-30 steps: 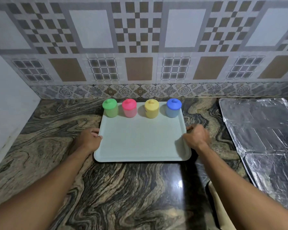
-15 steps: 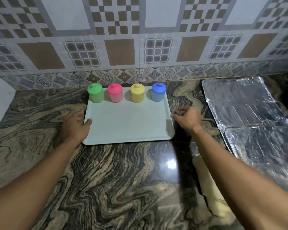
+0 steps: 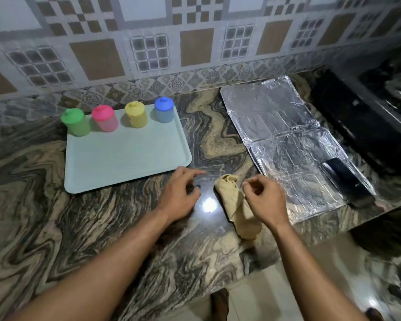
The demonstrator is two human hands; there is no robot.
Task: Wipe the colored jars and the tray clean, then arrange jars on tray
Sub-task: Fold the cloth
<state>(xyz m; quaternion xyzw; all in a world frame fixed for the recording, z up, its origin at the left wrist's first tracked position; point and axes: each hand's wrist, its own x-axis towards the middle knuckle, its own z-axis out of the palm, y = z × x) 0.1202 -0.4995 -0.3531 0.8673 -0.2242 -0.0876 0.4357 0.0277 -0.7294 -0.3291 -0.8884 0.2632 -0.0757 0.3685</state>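
Both hands (image 3: 178, 195) off tray (image 3: 125, 156), beside cloth (image 3: 234, 200).

Four jars (image 3: 136, 114), one tray (image 3: 125, 156), one cloth (image 3: 232, 198), two hands (image 3: 178, 193).

No legible text — none anywhere

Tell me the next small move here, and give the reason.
Probably close the right hand on the tan cloth lying on the counter just beside it. Both hands hover over the counter holding nothing, the left hand off the tray, and the four jars, green, pink, yellow and blue, stand along its far edge. Wiping needs the cloth first.
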